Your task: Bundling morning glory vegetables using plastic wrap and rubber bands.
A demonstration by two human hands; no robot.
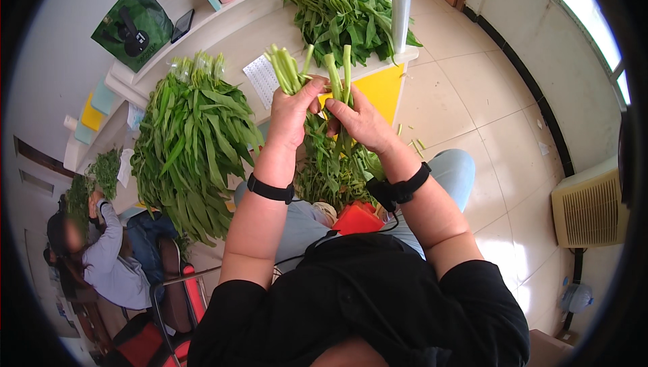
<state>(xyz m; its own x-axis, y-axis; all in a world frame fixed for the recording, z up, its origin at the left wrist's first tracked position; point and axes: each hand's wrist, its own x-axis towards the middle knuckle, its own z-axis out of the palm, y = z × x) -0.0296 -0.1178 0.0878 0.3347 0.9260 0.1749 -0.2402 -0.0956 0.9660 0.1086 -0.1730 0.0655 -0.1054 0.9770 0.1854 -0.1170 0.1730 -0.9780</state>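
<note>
My left hand grip closed round a stem bunch; right hand pinching two stalks, cut ends up, off the surface front edge, leafy heap left

Green stalks and dark green leaves are seen against a pale table with a yellow side panel. Black wristbands and black sleeves are worn, and a red container is seen below.

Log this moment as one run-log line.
left hand: grips stem bunch | right hand: grips second bunch | leafy pile: on table
</note>
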